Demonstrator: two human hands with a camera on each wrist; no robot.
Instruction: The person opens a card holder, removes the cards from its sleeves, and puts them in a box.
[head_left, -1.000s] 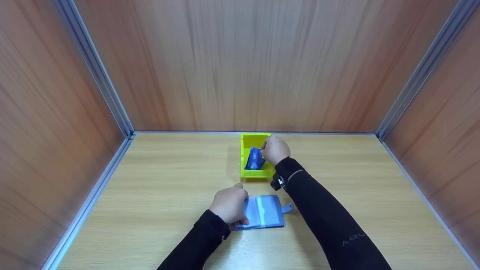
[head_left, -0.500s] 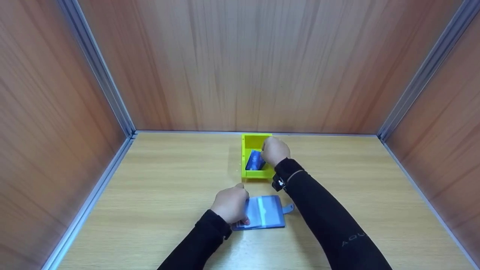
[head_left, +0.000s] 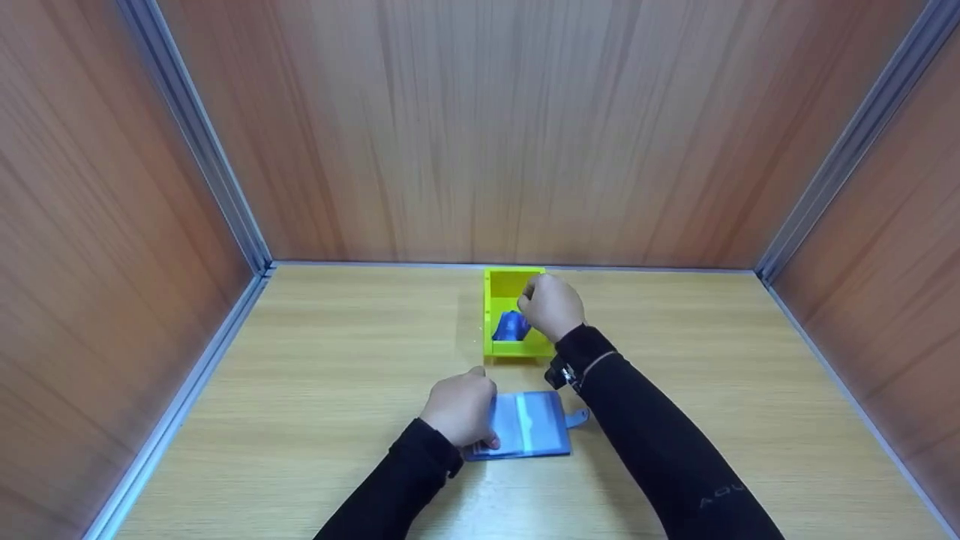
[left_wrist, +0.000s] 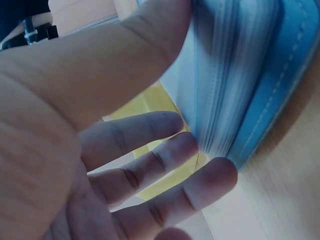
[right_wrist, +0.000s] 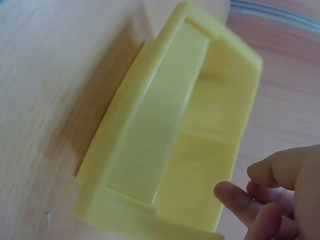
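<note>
A light blue card holder (head_left: 531, 424) lies open on the wooden table (head_left: 322, 390). My left hand (head_left: 459, 409) grips its left half; in the left wrist view the thumb lies across its clear sleeves (left_wrist: 235, 65) and my left hand's (left_wrist: 150, 105) fingers curl at their edge. Behind it stands a small yellow bin (head_left: 495, 300) with a blue card (head_left: 511, 328) lying inside. My right hand (head_left: 551, 304) hovers over the bin's right side. In the right wrist view its fingers (right_wrist: 240, 197) hang loosely curled with nothing in them, above the yellow bin (right_wrist: 165, 110). The card is out of that view.
Wood-panelled walls with aluminium corner rails (head_left: 225, 195) close the table in at the back, left and right. The bin stands close to the back wall. Bare tabletop lies to the left and right of the hands.
The blue card, held upright in the bin by my right hand, now lies lower in the bin, and the hand has lifted slightly off it. The left hand has stayed put.
</note>
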